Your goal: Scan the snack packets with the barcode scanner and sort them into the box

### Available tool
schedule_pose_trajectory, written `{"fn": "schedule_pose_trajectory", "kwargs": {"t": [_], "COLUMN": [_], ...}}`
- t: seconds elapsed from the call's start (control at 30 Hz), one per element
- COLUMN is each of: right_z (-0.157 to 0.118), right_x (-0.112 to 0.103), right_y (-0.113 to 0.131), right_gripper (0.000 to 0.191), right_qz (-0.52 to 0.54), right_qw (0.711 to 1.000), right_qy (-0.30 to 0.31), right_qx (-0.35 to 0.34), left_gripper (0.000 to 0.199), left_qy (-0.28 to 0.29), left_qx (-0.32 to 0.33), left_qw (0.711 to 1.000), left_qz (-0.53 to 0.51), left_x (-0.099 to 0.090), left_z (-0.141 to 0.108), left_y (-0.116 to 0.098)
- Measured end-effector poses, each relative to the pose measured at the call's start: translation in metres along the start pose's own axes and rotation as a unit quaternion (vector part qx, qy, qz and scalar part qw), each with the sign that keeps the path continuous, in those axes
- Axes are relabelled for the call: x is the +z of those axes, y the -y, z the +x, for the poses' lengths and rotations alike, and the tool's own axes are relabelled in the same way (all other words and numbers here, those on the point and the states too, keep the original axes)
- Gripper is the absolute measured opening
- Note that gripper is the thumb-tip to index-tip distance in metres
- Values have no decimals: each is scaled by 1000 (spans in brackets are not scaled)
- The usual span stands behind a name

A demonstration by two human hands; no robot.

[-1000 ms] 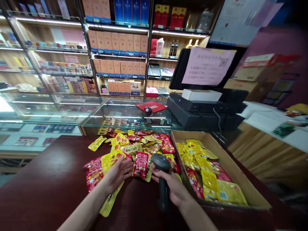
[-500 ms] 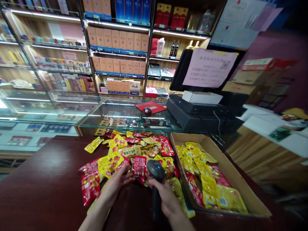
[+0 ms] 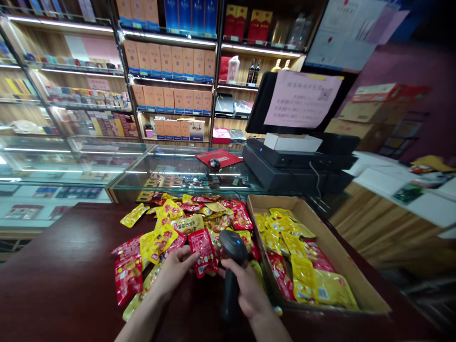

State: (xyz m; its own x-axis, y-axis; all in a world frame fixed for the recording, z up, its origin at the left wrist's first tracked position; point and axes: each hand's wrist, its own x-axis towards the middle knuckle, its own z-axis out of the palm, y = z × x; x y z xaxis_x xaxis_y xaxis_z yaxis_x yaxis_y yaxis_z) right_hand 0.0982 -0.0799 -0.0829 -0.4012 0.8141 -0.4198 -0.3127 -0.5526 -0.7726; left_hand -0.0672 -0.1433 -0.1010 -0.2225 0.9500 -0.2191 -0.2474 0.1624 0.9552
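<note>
A red snack packet (image 3: 202,251) is pinched at its lower left edge by my left hand (image 3: 176,270), its printed side facing up toward me. My right hand (image 3: 245,289) is wrapped round the handle of a black barcode scanner (image 3: 233,247), whose head, with a small blue light, is beside the packet's right side. Some fingertips of my right hand are hidden behind the scanner and packet. Around and beyond both hands lies a pile of yellow and red packets (image 3: 171,211). To the right, a cardboard box (image 3: 370,297) holds several more packets.
Behind the pile is a glass counter (image 3: 124,183) with a mouse (image 3: 214,163) on a red mat (image 3: 228,156). A monitor (image 3: 260,107) bearing a paper sheet stands above black equipment (image 3: 267,166) at the back right. Stocked shelves (image 3: 167,80) line the wall.
My left hand has moved right and taken hold of the red packet, which is now tilted and nearer me. The scanner remains in my right hand. The whole view has shifted slightly.
</note>
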Motion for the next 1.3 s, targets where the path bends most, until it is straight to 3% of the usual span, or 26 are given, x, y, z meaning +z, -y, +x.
{"fn": "schedule_pose_trajectory", "kwargs": {"t": [0.2, 0.3, 0.37, 0.53, 0.77, 1.3], "right_z": [-5, -9, -15, -32, -29, -25], "right_x": [-3, -1, 3, 17, 24, 23], "right_y": [16, 27, 33, 33, 20, 17], "right_gripper": [37, 42, 43, 36, 34, 20], "right_qz": [-79, -138, -161, -163, -213, -250], "right_qw": [992, 983, 978, 972, 961, 958], "right_qy": [49, 43, 41, 111, 118, 106], "right_qx": [-81, -114, -126, -125, -130, -95], "left_gripper": [31, 30, 30, 35, 36, 42], "left_qy": [-13, -12, -7, 26, 47, 45], "left_qx": [-6, 5, 14, 15, 42, 35], "left_qw": [1000, 1000, 1000, 999, 996, 996], "left_qz": [-1, 17, 19, 27, 60, 69], "left_x": [3, -4, -9, -11, 2, 3], "left_z": [16, 34, 48, 77, 92, 94], "left_y": [-36, -55, -66, -86, -94, -96]}}
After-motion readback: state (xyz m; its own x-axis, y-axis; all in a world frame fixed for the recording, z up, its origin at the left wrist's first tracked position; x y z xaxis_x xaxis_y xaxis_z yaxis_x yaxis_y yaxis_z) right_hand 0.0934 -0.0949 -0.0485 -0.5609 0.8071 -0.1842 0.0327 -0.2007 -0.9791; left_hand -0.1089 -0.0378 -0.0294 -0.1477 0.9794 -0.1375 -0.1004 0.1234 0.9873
